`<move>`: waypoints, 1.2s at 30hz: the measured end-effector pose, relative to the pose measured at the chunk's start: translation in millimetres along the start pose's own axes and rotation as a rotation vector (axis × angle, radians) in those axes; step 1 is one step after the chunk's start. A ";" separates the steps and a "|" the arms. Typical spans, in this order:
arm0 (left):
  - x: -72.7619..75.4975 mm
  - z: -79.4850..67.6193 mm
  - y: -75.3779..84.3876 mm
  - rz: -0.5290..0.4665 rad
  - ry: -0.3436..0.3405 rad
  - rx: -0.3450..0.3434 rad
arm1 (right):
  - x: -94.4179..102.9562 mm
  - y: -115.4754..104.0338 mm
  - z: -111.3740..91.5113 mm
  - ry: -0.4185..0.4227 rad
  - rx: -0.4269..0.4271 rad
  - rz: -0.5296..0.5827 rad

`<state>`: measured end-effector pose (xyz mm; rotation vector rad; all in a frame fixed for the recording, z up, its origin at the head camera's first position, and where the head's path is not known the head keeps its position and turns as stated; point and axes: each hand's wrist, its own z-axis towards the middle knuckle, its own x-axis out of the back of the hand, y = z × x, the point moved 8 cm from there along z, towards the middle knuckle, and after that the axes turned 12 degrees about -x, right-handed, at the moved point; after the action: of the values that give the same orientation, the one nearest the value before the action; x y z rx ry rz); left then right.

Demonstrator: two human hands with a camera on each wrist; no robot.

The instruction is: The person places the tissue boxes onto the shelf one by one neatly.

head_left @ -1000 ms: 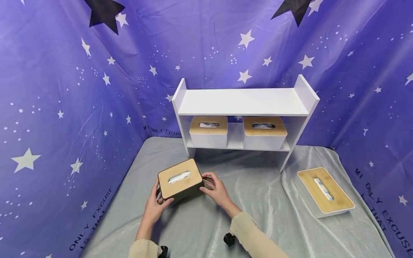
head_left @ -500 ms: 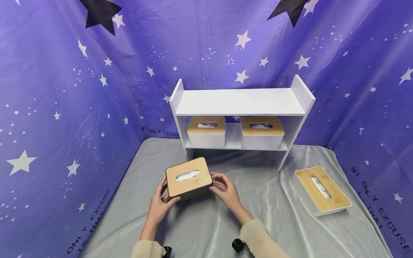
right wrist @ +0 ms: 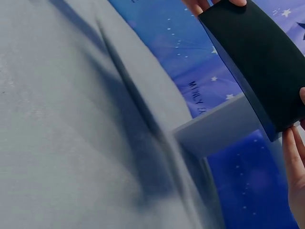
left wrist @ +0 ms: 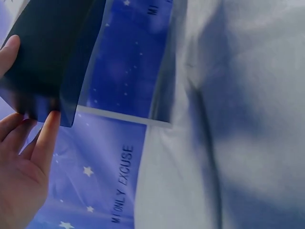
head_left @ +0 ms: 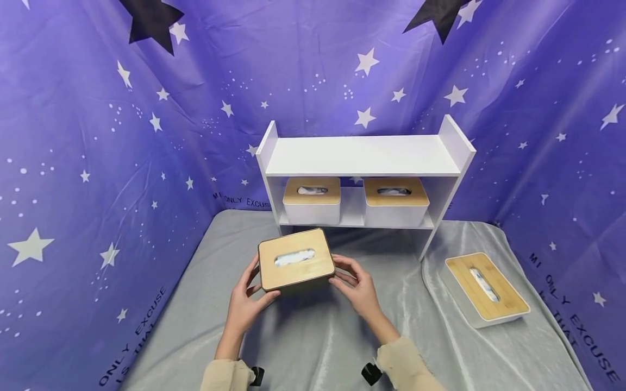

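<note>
Between both hands is a dark tissue box [head_left: 296, 259] with a light wooden lid and tissue showing in its oval slot. My left hand [head_left: 244, 304] grips its left end, thumb on the near side and fingers round the end. At the other end my right hand [head_left: 359, 288] holds it the same way. Both wrist views show the dark side of the tissue box [left wrist: 47, 52] raised above the cloth, fingertips of the left hand [left wrist: 24, 171] and right hand [right wrist: 296, 176] pressed at its ends. Its underside is hidden in the head view.
Behind the box stands a white two-tier shelf [head_left: 357, 155]. On its lower tier sit a white tissue box [head_left: 312, 212] at left and another white tissue box [head_left: 396, 214] at right. A third white tissue box [head_left: 486, 288] lies on the grey cloth [head_left: 195, 326] at right.
Both hands have carried the dark tissue box to the right, upward and toward the shelf, and it has turned a little straighter. The view has shifted slightly; the white boxes stay put.
</note>
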<state>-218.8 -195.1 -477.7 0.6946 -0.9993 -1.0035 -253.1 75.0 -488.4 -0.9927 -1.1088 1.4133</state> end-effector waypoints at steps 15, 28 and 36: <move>2.4 26.1 52.5 0.032 0.058 -0.322 | 23.4 -50.3 -1.7 0.072 0.167 0.011; 0.7 48.9 92.0 -0.023 0.062 -0.485 | 38.9 -83.5 4.1 0.114 0.241 0.034; 0.5 65.8 111.4 -0.058 0.066 -0.557 | 46.1 -106.2 10.5 0.139 0.296 0.053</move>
<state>-239.3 -153.6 -356.9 0.2909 -0.5997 -1.2326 -244.6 123.4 -383.1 -0.8958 -0.7501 1.4766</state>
